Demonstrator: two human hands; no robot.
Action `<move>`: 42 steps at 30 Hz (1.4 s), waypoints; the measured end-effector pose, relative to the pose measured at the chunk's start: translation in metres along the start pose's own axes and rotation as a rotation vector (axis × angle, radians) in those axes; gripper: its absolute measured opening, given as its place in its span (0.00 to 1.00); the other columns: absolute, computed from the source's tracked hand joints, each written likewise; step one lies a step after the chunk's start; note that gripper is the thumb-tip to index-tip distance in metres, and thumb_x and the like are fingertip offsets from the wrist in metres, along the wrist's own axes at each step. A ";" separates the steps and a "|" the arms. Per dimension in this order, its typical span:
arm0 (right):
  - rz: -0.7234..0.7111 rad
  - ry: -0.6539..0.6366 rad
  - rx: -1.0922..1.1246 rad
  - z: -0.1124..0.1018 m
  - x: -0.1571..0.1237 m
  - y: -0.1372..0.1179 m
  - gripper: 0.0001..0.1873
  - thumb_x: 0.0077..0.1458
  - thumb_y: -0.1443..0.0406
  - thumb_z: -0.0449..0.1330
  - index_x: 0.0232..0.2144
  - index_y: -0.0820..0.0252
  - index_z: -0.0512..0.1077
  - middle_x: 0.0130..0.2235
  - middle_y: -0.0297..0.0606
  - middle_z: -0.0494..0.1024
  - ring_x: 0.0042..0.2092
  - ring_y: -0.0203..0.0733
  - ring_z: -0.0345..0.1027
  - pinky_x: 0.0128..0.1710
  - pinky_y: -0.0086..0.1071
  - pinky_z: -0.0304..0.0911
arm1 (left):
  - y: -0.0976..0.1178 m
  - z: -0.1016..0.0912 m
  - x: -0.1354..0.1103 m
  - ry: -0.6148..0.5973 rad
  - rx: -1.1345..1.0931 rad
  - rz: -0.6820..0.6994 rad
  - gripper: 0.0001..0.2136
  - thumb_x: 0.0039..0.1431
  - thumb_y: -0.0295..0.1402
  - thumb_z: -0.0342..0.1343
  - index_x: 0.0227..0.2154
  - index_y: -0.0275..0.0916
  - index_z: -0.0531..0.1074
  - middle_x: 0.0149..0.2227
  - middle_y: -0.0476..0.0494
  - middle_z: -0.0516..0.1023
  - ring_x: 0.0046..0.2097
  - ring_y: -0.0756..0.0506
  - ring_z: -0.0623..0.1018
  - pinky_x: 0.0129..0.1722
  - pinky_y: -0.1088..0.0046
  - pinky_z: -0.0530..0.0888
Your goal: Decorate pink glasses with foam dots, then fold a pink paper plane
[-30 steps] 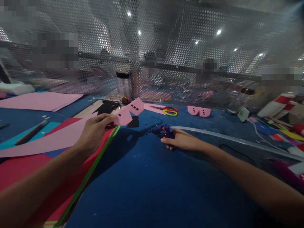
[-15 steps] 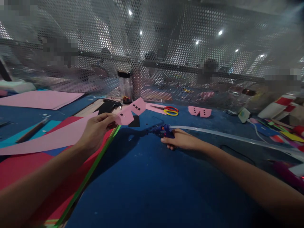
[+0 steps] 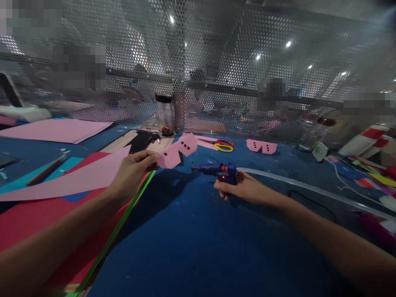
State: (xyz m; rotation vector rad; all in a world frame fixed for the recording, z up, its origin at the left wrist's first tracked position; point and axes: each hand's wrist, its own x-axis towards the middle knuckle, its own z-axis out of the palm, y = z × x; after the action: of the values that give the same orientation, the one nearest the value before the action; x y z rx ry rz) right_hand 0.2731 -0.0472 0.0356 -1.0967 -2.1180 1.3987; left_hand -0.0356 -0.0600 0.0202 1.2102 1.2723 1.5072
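Lowering pink paper slightly, holding glue gun

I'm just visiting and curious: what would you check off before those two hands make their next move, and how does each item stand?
1. Pink cutout secure: ok, the left hand pinches it at one end.
2. Blue glue gun steady: ok, gripped in the right hand.
3. Clear rod feeding the gun: ok, it runs up to the gun's back end.
4. Red light on the gun: ok, lit.
5. Melted glue at the nozzle: cannot tell, too small to see.
6. Scissors away from both hands: ok, they lie farther back, touching neither.
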 end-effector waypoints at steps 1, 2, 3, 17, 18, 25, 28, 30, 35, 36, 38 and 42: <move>-0.003 -0.003 -0.018 0.003 -0.003 -0.002 0.14 0.58 0.54 0.63 0.34 0.58 0.71 0.30 0.37 0.77 0.31 0.39 0.71 0.33 0.33 0.68 | -0.001 0.001 -0.001 -0.009 0.003 -0.001 0.06 0.52 0.37 0.66 0.27 0.40 0.80 0.35 0.46 0.79 0.38 0.46 0.76 0.42 0.70 0.74; -0.003 0.001 -0.036 0.006 -0.005 -0.003 0.14 0.59 0.54 0.63 0.34 0.58 0.71 0.30 0.38 0.77 0.31 0.38 0.71 0.32 0.32 0.67 | -0.002 0.002 -0.003 -0.018 0.009 0.000 0.06 0.53 0.38 0.66 0.28 0.41 0.80 0.35 0.46 0.79 0.38 0.45 0.77 0.42 0.70 0.74; -0.003 0.014 -0.048 0.009 -0.007 -0.004 0.14 0.59 0.53 0.62 0.34 0.58 0.72 0.30 0.38 0.78 0.31 0.38 0.71 0.30 0.32 0.66 | -0.003 0.003 -0.004 -0.030 0.020 0.003 0.07 0.53 0.38 0.66 0.30 0.40 0.81 0.35 0.46 0.80 0.38 0.45 0.77 0.43 0.70 0.74; -0.147 0.135 -0.208 0.028 -0.016 -0.005 0.17 0.60 0.49 0.60 0.35 0.56 0.68 0.28 0.32 0.74 0.26 0.34 0.63 0.24 0.29 0.55 | 0.006 0.019 -0.025 -0.152 0.216 0.122 0.08 0.59 0.39 0.61 0.30 0.40 0.78 0.32 0.46 0.80 0.37 0.44 0.78 0.41 0.68 0.73; -0.153 0.140 -0.220 0.028 -0.016 -0.005 0.17 0.60 0.50 0.60 0.34 0.56 0.67 0.27 0.31 0.73 0.26 0.34 0.62 0.24 0.29 0.54 | 0.006 0.020 -0.026 -0.152 0.217 0.121 0.08 0.58 0.39 0.61 0.29 0.41 0.78 0.32 0.46 0.80 0.38 0.44 0.78 0.42 0.67 0.73; -0.164 0.148 -0.289 0.031 -0.015 -0.011 0.15 0.59 0.53 0.61 0.31 0.54 0.62 0.25 0.27 0.66 0.25 0.34 0.57 0.26 0.29 0.54 | 0.008 0.022 -0.029 -0.171 0.218 0.107 0.08 0.59 0.39 0.61 0.29 0.42 0.79 0.32 0.44 0.81 0.38 0.42 0.80 0.45 0.64 0.75; -0.177 0.152 -0.347 0.031 -0.014 -0.013 0.14 0.59 0.54 0.61 0.31 0.55 0.62 0.26 0.28 0.66 0.27 0.35 0.58 0.28 0.29 0.55 | 0.009 0.023 -0.029 -0.181 0.216 0.104 0.08 0.59 0.40 0.61 0.30 0.42 0.79 0.33 0.44 0.82 0.39 0.41 0.80 0.45 0.63 0.75; -0.190 0.157 -0.386 0.030 -0.013 -0.011 0.14 0.58 0.54 0.61 0.32 0.55 0.62 0.26 0.29 0.67 0.27 0.35 0.59 0.29 0.29 0.55 | 0.008 0.023 -0.030 -0.185 0.216 0.105 0.08 0.59 0.40 0.61 0.31 0.42 0.79 0.34 0.44 0.82 0.40 0.41 0.80 0.45 0.64 0.74; -0.315 0.183 -0.470 0.029 -0.010 0.004 0.10 0.61 0.57 0.59 0.35 0.55 0.65 0.30 0.30 0.71 0.30 0.35 0.62 0.30 0.29 0.54 | 0.008 0.022 -0.031 -0.182 0.234 0.113 0.08 0.59 0.40 0.61 0.30 0.42 0.79 0.33 0.45 0.81 0.39 0.42 0.79 0.43 0.67 0.73; -0.332 0.187 -0.478 0.029 -0.010 0.007 0.10 0.62 0.57 0.59 0.36 0.55 0.65 0.31 0.30 0.72 0.30 0.36 0.63 0.31 0.29 0.54 | 0.008 0.022 -0.031 -0.182 0.245 0.118 0.09 0.59 0.41 0.61 0.30 0.42 0.79 0.33 0.45 0.81 0.39 0.42 0.79 0.42 0.67 0.72; -0.343 0.197 -0.492 0.028 -0.009 0.012 0.09 0.62 0.57 0.60 0.37 0.55 0.66 0.32 0.31 0.74 0.31 0.36 0.65 0.31 0.29 0.54 | 0.009 0.022 -0.031 -0.186 0.269 0.131 0.09 0.59 0.41 0.60 0.30 0.42 0.79 0.33 0.45 0.81 0.38 0.43 0.79 0.41 0.67 0.72; -0.368 0.172 -0.527 0.026 -0.009 0.013 0.06 0.61 0.61 0.61 0.38 0.54 0.67 0.34 0.32 0.76 0.31 0.36 0.66 0.31 0.29 0.55 | 0.010 0.023 -0.031 -0.183 0.301 0.147 0.09 0.59 0.41 0.60 0.30 0.42 0.79 0.32 0.45 0.81 0.37 0.43 0.79 0.40 0.68 0.72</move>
State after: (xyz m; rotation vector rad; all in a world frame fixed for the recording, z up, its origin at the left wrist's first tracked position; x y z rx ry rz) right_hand 0.2669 -0.0673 0.0138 -0.8885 -2.4611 0.5733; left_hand -0.0064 -0.0863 0.0255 1.6284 1.3415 1.3001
